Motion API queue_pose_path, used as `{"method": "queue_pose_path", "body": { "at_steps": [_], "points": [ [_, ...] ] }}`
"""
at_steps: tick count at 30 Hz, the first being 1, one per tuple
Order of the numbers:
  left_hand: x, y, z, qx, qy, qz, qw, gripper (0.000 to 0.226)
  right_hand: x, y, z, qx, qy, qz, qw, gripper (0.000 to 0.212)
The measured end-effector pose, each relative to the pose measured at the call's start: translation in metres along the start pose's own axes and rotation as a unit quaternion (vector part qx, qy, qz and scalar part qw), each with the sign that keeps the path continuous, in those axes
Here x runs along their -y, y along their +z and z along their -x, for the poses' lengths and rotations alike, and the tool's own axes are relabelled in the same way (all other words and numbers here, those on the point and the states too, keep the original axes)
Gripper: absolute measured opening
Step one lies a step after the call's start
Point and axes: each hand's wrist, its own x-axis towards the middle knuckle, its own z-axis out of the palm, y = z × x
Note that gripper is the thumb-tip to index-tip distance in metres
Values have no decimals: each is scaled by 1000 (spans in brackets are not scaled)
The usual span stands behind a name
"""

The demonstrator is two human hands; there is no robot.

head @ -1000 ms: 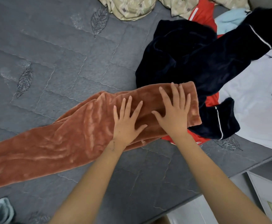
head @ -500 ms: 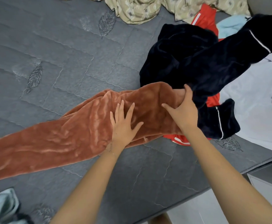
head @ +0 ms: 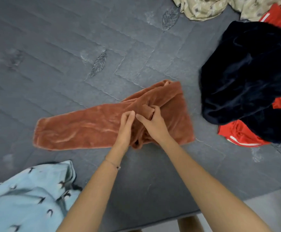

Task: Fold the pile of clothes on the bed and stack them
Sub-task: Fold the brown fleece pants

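Nearest you, btm-left, a light-blue garment (head: 27, 198) w/ a small dark bird print lies crumpled on the edge of the grey quilted bed (head: 69, 64), well apart from the rest. A thin bracelet (head: 113, 163) sits on your L wrist.

Both forearms reach fwd to mid-frame. Your L hand (head: 126, 122) rests on the rust velvet pants (head: 86, 129), fingers straight and together, not gripping anything. Your R hand (head: 153, 122) is just beside it, thumb tip nearly touching the L fingers, and its fingers are curled into a bunched fold of the same fabric, pinching it.

The pants lie flat on the bed at centre. One long leg runs out to the left. The right end is doubled over itself into a thicker block under and beyond your hands.

Further right, apart from the pants, a navy garment (head: 245, 77) w/ thin white piping is heaped up, lying over a red garment (head: 240, 134) w/ white stripes that shows below it and again at its top edge.

Farthest, at the top-right, a beige patterned cloth (head: 211, 7) lies rumpled on the bed.
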Motion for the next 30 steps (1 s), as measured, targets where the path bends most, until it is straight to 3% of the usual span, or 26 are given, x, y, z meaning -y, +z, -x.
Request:
{"method": "queue_pose_path", "body": {
  "at_steps": [5, 8, 11, 14, 17, 20, 23, 27, 28, 30],
  "points": [
    [4, -85, 7, -8, -8, -7, 1000, 30, -2, 84, 8, 93, 52, -70, 992, 41],
    [0, -135, 5, -49, 12, -64, 997, 48, -4, 122, 11, 157, 61, -121, 978, 37],
    [-3, -188, 1, -108, 41, -111, 987, 44, 2, 157, 15, 206, 36, -83, 974, 39],
    [-11, -236, -4, -144, 71, -115, 980, 39, 12, 187, 13, 89, -85, 39, 992, 39],
    [-21, -279, -13, -189, 101, -124, 969, 33, 8, 199, 4, -12, -188, 284, 940, 48],
    [-24, -313, -21, -227, 108, -172, 952, 23, 0, 205, -4, -13, -147, 408, 901, 67],
    [-23, -330, -27, -269, 111, -201, 935, 22, -7, 212, -6, -15, -166, 449, 878, 75],
    [-19, -339, -30, -307, 94, -199, 926, 35, -12, 214, -11, -17, -204, 484, 851, 78],
    [-15, -339, -30, -306, 83, -236, 919, 44, -14, 214, -13, -13, -199, 491, 848, 80],
    [-7, -333, -28, -316, 90, -383, 863, 58, -16, 211, -18, 12, -164, 509, 845, 84]
  ]
}}
